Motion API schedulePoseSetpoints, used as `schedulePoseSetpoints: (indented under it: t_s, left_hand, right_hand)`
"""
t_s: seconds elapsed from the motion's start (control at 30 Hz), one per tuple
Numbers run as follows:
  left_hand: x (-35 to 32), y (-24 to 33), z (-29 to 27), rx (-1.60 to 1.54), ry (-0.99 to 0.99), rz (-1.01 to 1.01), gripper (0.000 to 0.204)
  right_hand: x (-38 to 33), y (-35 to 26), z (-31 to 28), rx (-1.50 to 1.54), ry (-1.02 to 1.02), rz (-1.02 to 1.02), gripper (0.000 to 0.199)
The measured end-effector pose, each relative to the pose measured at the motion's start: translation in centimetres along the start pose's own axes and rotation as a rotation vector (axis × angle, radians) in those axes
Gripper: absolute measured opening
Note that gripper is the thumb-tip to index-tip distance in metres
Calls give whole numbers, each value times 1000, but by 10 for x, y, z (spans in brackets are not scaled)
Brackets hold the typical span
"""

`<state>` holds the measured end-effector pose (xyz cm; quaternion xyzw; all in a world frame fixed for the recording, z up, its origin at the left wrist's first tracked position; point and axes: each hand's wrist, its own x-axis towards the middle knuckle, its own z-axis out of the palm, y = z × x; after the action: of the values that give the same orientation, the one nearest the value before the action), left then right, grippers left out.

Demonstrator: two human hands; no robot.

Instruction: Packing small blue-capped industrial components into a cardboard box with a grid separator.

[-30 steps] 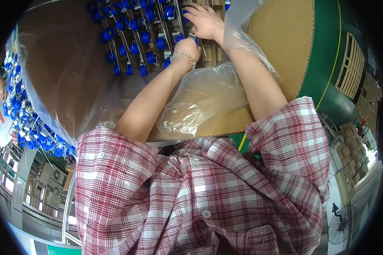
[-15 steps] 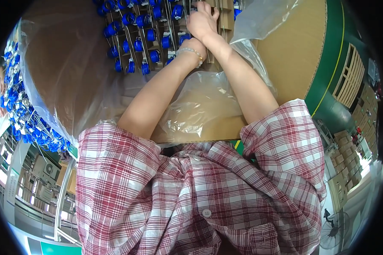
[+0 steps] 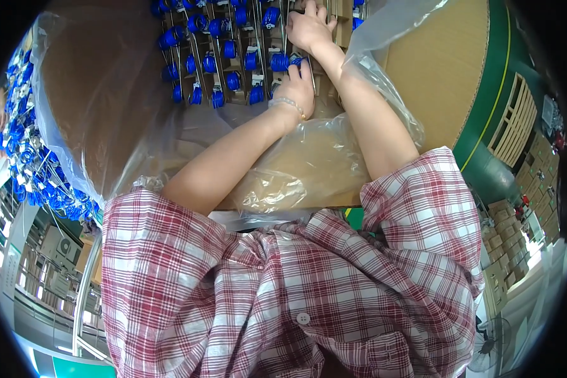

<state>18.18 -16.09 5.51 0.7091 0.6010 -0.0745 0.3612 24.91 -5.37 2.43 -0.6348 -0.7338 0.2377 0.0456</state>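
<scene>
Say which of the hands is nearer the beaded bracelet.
Left: the left hand wears the beaded bracelet at its wrist; the right hand is farther forward, slightly right of it.

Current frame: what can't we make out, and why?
All in the head view:
Left hand: its palm and grip, hidden by the back of the hand.
Right hand: anything under its palm, also hidden by its back.
Blue coils: the far rows, cut off by the top edge.
Stacked boxes: details too small.

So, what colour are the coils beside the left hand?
The coils are blue, shown best in the head view.
</scene>
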Motion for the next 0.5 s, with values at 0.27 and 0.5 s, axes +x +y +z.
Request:
schedulePoseSetpoints:
  t_s: [0.27, 0.5]
  left_hand:
    - [10, -3, 13, 420, 298, 191, 39]
    - [30, 8, -1, 68, 233, 27, 26]
  right_hand:
    - [7, -5, -1, -58, -94, 134, 35]
    - [5, -9, -12, 132, 10, 100, 47]
